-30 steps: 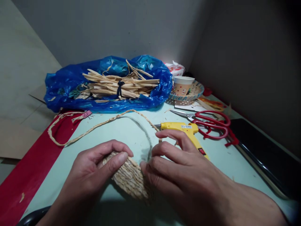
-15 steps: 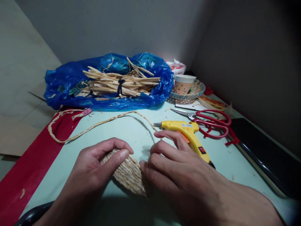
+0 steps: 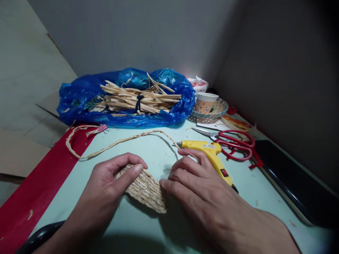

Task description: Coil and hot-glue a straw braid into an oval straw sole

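A small flat piece of coiled straw cord (image 3: 148,190) is pinched at its upper left by my left hand (image 3: 111,181), thumb on top. My right hand (image 3: 203,190) is closed at the piece's right edge, its fingers curled over the straw rope (image 3: 124,140). From there the twisted rope loops back across the table to a pink binder clip (image 3: 102,128) at its far end. My fingers hide where rope and piece meet. Just beyond my right hand lies a yellow glue gun (image 3: 212,153), its nozzle pointing left.
Behind, a blue plastic bag (image 3: 79,91) holds a tied bundle of straw strips (image 3: 156,100). Red-handled scissors (image 3: 235,144) lie right of the glue gun, beside a black slab-like object (image 3: 288,176). A paper cup (image 3: 206,102) sits in a woven basket (image 3: 222,107) at the back.
The view has shifted slightly, so background things sit a little lower. The coiled piece is tilted a little differently; both hands keep their hold.
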### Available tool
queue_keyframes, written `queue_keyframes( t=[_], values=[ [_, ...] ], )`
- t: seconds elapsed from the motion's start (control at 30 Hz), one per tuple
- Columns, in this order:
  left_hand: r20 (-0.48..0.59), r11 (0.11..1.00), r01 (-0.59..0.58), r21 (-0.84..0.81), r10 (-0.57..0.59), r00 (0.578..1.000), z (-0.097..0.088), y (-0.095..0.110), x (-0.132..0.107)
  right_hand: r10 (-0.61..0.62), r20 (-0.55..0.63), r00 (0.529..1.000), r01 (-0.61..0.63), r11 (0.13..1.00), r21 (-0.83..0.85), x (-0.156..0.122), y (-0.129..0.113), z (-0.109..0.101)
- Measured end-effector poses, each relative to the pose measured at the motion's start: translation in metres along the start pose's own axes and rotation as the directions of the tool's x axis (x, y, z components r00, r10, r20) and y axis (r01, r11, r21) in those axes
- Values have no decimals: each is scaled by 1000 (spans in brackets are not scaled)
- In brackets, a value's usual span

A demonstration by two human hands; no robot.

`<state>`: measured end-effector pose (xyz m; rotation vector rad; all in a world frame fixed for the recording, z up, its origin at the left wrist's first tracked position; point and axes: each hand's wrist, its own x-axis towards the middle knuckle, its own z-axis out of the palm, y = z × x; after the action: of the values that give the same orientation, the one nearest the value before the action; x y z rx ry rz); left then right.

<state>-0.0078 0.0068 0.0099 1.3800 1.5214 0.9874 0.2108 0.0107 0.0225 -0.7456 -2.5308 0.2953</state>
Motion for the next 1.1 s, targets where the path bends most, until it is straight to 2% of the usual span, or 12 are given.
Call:
queue_keyframes(
  t=[0.17,0.27,0.33,0.43,0.53,0.63,0.77,0.9,0.97,1.03,1.1],
  values=[
    [-17,999,-13,45,13,1000,-2,-1,0,-4,4,1000,3,1000,30,-3,-4,-4],
    [-37,999,-23,38,24,999,-2,1,1,67,10,998,-67,997,48,-3,-7,0],
    [-55,999,-29,28,30,998,-1,2,2,103,27,994,-103,995,16,-3,-8,5],
    [-67,1000,-29,-5,28,997,0,1,2,66,-4,998,-66,996,-59,-1,-8,12],
    [-44,990,35,-134,-41,998,3,0,1,31,-48,998,-36,994,-104,1,-5,16],
    [35,933,135,-334,-130,991,5,-1,0,24,-60,998,-30,994,-101,1,-2,15],
    [104,898,159,-411,-127,986,2,4,0,17,-31,999,-19,998,-56,0,3,8],
    [-6,950,78,-303,-84,996,-9,9,1,13,-50,999,-13,1000,-14,1,9,3],
    [-48,983,-8,-184,0,999,-14,9,2,17,-40,999,-16,1000,12,1,10,3],
    [-2,992,-115,-57,115,993,-15,9,2,-1,-34,999,2,1000,30,0,11,4],
    [100,979,-203,32,199,975,-14,10,2,-36,-47,998,38,999,34,0,11,4]
  ],
)
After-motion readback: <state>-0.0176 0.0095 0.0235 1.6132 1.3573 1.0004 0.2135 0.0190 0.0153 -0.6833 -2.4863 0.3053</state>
